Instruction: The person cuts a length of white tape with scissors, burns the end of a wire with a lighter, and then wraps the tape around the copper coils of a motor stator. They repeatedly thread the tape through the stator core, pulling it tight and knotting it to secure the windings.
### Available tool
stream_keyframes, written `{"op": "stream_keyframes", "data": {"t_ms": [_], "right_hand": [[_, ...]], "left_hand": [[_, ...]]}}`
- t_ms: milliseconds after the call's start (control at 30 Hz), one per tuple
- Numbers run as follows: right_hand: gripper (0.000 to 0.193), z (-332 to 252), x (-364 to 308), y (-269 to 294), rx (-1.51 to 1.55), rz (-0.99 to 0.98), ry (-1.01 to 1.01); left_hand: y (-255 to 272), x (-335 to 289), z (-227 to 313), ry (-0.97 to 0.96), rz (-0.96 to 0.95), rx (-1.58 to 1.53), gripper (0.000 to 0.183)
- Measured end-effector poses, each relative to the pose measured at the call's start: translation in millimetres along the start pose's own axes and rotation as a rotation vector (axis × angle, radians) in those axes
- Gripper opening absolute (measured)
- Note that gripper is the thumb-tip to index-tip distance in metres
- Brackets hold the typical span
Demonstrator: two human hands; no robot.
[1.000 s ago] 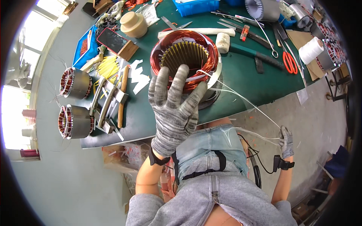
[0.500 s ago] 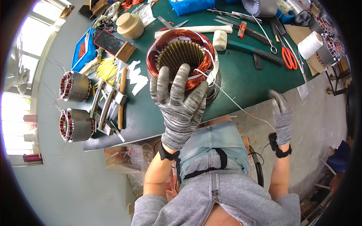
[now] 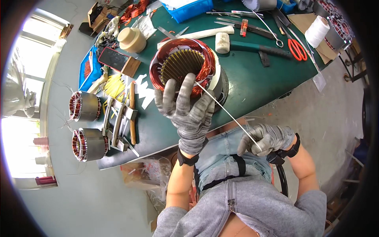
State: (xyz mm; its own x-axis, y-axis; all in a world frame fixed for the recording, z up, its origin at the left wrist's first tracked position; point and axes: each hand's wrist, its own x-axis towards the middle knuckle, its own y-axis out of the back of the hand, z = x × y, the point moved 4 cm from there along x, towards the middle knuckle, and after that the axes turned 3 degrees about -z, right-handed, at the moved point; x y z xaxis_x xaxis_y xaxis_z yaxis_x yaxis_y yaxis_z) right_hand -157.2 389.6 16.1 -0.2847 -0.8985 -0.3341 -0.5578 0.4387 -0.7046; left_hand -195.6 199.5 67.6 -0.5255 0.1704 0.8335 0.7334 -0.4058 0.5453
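Note:
A motor stator [image 3: 185, 63] stands upright near the table's front edge, with a ring of copper windings around its top and yellow slot liners inside. My gloved left hand [image 3: 187, 112] grips its near rim, fingers hooked over the windings into the bore and the thumb outside. From the windings beside that thumb, a white lacing cord [image 3: 225, 107] runs straight and taut down to the right. My gloved right hand [image 3: 272, 139] pinches the cord's other end in front of my lap. The fingertips inside the bore partly hide the near windings.
Two smaller stators [image 3: 85, 106] sit at the left, near metal-and-wood tools [image 3: 118, 122] and yellow strips [image 3: 115, 86]. A mallet [image 3: 260, 50], red-handled scissors [image 3: 297, 49] and a white thread spool [image 3: 317, 32] lie to the right. A phone [image 3: 113, 58] leans on a wooden block.
My right hand has come in from the far right toward my lap, and the slack cord is now pulled straight. My left hand stays on the stator. The view has shifted slightly.

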Motion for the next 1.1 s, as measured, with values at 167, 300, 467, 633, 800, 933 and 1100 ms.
{"op": "stream_keyframes", "data": {"t_ms": [167,300,467,633,800,933,1100], "right_hand": [[0.036,-34.5,2.9,-1.4,-0.376,-0.040,0.207],[0.063,-39.9,6.3,7.1,-0.372,0.042,0.130],[0.069,-41.0,3.3,3.3,-0.350,0.048,0.192],[0.053,-39.8,5.9,12.5,-0.139,0.063,0.113],[0.038,-56.6,34.9,-3.0,-0.209,-0.052,0.074],[0.034,-65.4,41.1,-9.6,-0.760,0.168,0.399],[0.028,-77.3,19.9,-32.8,-1.397,0.918,1.026]], "left_hand": [[34.5,-18.0,24.2,-0.005,-0.087,0.107,0.026],[42.7,-9.6,3.7,0.128,-0.143,0.015,0.029],[13.1,-1.8,-2.5,-0.089,-0.031,0.169,0.027],[16.8,-12.3,14.5,-0.074,-0.101,-0.014,0.020],[33.7,-30.0,68.5,-0.435,-0.328,-0.278,0.025],[31.2,-14.4,49.5,-0.054,-0.324,-0.868,0.027],[15.5,0.0,29.2,0.489,-0.120,-1.301,0.024]]}}
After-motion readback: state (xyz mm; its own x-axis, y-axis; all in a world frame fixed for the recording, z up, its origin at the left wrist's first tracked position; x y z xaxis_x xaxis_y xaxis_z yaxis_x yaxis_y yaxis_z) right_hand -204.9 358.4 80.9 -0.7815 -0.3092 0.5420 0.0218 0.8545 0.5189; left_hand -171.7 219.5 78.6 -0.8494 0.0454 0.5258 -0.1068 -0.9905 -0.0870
